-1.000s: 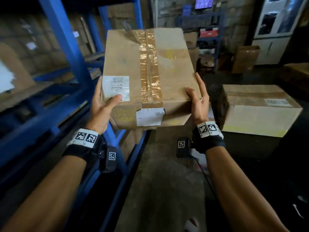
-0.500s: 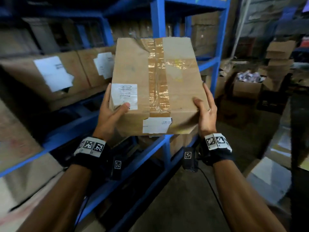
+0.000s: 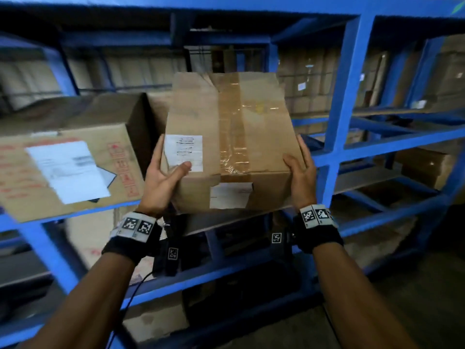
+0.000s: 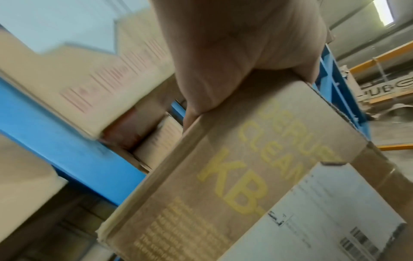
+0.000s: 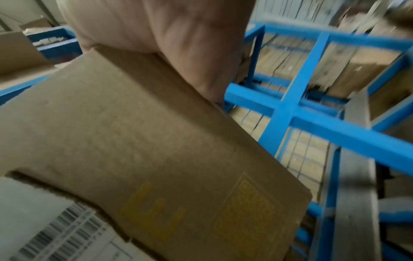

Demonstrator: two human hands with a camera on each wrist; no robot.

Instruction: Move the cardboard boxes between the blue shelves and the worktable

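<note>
I hold a taped cardboard box (image 3: 226, 137) up in front of the blue shelves (image 3: 339, 96), at the height of a middle shelf. My left hand (image 3: 163, 177) grips its near left corner, thumb on the white label on top. My right hand (image 3: 300, 170) grips the near right corner, thumb on the top and fingers along the right side. In the left wrist view the palm (image 4: 234, 53) presses the box's (image 4: 223, 176) edge above yellow print. The right wrist view shows my right palm (image 5: 178, 40) on the box (image 5: 145, 141) corner.
A larger cardboard box (image 3: 65, 162) with a white label sits on the shelf just left of the held box. More boxes fill the shelves behind and below (image 3: 151, 318). A blue upright (image 3: 342, 104) stands just to the right, with a bare shelf board (image 3: 372, 177) beyond it.
I have turned left from the aisle to face the shelves squarely. The box stays in both hands and now sits close beside the large shelved box.
</note>
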